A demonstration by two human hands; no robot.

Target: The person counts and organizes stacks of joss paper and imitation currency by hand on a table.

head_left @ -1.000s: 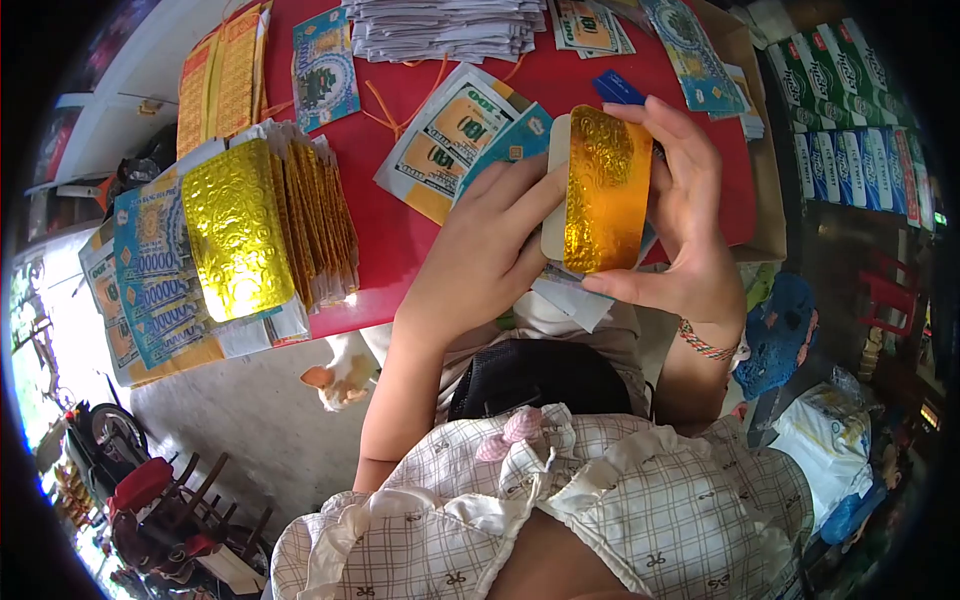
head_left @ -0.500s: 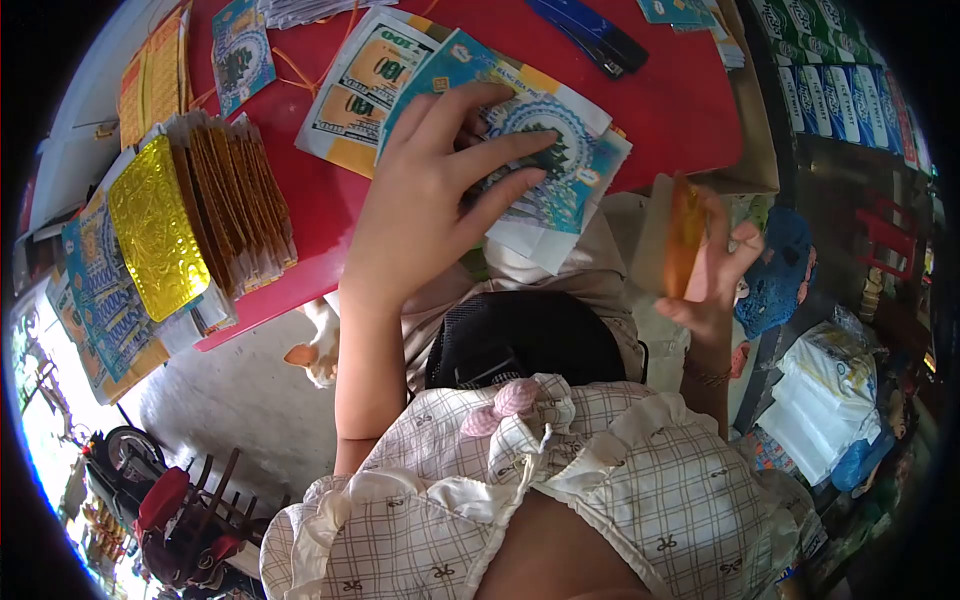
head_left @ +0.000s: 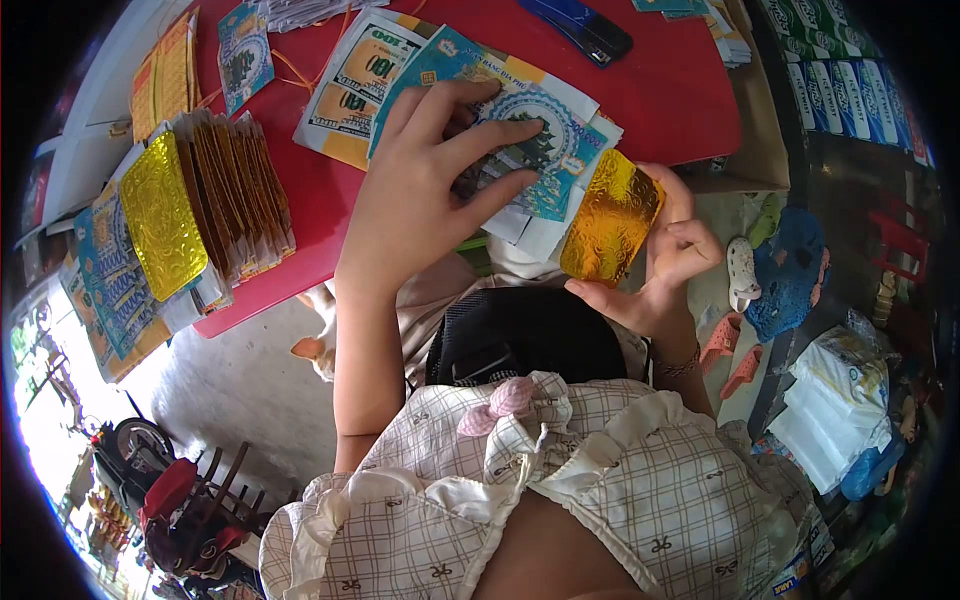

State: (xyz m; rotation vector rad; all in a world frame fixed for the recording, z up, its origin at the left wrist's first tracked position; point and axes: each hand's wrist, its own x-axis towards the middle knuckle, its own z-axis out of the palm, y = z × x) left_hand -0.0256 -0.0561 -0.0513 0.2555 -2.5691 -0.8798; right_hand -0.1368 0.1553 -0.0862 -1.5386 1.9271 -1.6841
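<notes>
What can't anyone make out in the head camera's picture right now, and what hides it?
All in the head view:
- Part of the blue note: covered by the left hand.
- Back of the gold piece: turned away.
- Far end of the white papers: cut off by the top edge.
- Most of the cat: behind the left forearm and table.
</notes>
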